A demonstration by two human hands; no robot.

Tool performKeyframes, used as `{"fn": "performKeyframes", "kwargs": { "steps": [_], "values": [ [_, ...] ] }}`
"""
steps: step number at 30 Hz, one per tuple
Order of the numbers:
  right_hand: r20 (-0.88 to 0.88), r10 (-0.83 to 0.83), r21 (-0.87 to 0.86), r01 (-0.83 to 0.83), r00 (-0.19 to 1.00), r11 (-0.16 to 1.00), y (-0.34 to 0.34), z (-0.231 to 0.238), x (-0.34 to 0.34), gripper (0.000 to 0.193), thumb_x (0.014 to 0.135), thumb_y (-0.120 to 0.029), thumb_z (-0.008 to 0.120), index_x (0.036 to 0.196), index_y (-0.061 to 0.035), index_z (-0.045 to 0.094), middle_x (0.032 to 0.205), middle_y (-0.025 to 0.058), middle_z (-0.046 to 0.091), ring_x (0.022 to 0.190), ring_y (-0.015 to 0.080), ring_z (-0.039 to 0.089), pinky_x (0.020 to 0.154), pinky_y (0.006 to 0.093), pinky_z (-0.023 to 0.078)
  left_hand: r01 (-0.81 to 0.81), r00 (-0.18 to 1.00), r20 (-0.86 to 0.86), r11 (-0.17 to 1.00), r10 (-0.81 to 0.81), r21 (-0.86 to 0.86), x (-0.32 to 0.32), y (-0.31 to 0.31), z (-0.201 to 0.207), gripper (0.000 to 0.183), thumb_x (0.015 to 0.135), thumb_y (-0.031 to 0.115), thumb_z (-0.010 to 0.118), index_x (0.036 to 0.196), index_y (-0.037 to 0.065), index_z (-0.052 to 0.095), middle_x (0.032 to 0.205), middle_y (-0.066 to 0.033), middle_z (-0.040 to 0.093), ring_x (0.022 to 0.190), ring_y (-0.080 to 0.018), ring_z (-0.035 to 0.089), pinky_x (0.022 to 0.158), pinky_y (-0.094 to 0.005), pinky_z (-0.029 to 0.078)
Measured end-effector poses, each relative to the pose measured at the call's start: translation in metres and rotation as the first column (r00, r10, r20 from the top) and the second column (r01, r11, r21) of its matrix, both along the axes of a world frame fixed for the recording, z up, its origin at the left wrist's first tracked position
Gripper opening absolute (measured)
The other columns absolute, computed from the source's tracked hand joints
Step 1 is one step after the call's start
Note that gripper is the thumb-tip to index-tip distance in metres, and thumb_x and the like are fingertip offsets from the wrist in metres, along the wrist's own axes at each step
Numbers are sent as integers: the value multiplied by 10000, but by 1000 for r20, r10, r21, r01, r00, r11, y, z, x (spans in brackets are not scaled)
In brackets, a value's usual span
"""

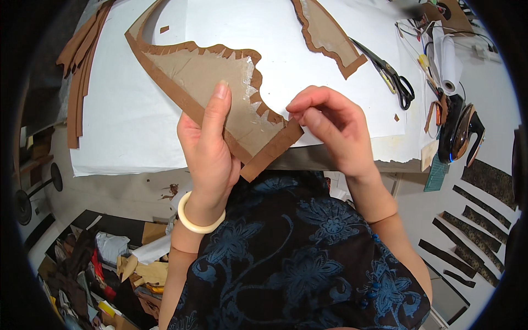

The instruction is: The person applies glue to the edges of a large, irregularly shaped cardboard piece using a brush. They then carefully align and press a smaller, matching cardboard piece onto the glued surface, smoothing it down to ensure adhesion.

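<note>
Fingers (322, 97) of the right hand (345, 129) pinch one corner of a beige panel (242, 104), brown-bordered, its wavy edge notched; the left hand (204, 137) clasps its straight side, above the bench (313, 158).

Brown-edged beige panel (240, 99) in the left hand (206, 135), right hand (342, 127) at one corner, black scissors (390, 73) beyond.

Panel (203, 74): flat, taupe-faced, bordered in brown
Wavy edge: brown margin snipped into small tabs folded onto the taupe face, shiny patches alongside
Straight edges: brown strips meeting at a near corner
Pose: taupe face up, gripped by the left hand (209, 132), right hand (338, 126) at its right corner
</note>
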State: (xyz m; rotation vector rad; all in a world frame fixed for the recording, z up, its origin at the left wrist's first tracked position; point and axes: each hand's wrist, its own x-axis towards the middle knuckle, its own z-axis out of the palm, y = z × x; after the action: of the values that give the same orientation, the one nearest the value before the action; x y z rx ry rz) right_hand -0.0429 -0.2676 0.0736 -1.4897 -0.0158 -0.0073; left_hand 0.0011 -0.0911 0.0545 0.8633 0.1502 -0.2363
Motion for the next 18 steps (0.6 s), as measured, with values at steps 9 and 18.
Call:
{"fn": "performKeyframes", "kwargs": {
  "steps": [9,18],
  "values": [
    [607,143,-660,396,782,639,-1,1,4,298,639,-74,856,906,-40,727,876,49,651,772,190,610,667,300,472,40,999,-19,999,-41,-35,0,-1,-2,272,1025,179,538,1214,-15,571,1172,-90,641,1039,-127,615,901,-291,507],
    [744,323,-667,628,584,400,4,-3,0,251,652,-124,796,887,-64,730,845,3,665,718,166,595,800,349,437,33,997,-75,997,-28,75,-2,-6,0,364,1041,280,474,1239,-18,539,1081,-114,663,910,-189,682,765,-332,589]
  ]
}}
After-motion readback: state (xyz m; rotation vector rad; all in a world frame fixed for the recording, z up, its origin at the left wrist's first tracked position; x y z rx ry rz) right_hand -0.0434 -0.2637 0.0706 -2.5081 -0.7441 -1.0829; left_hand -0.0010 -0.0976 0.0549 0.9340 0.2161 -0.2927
